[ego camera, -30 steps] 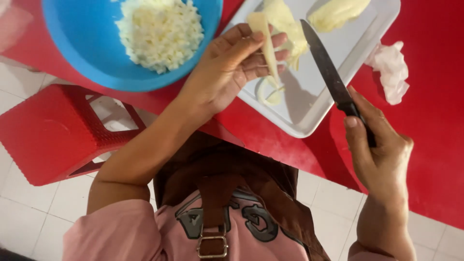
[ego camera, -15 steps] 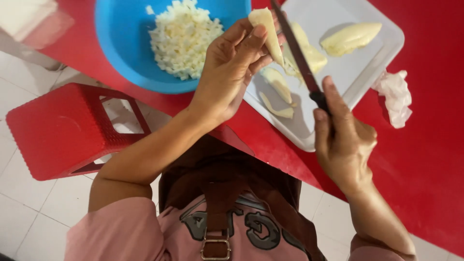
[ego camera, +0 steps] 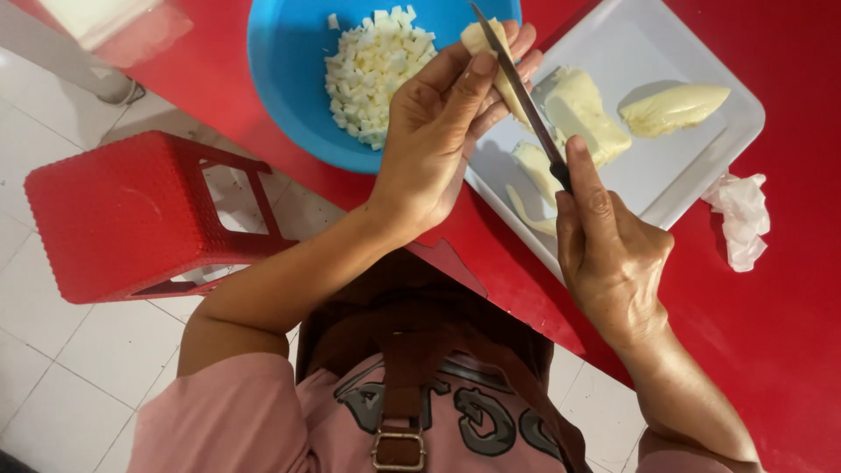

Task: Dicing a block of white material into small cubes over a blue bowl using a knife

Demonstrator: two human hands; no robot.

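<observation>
Your knife blade is set against the one pale piece held above the bowl's edge.

Left to right: one red plastic stool (ego camera: 140, 215); one blue bowl (ego camera: 289, 79) of diced white cubes (ego camera: 372, 66); your left hand (ego camera: 434, 140) pinching the pale vegetable piece (ego camera: 484, 41); one knife (ego camera: 519, 96), gripped by your closed right hand (ego camera: 609, 254); one white tray (ego camera: 692, 166) with perhaps four pale pieces; one crumpled tissue (ego camera: 740, 215). Half a second ago the blade stood beside the piece; now it crosses it.
</observation>
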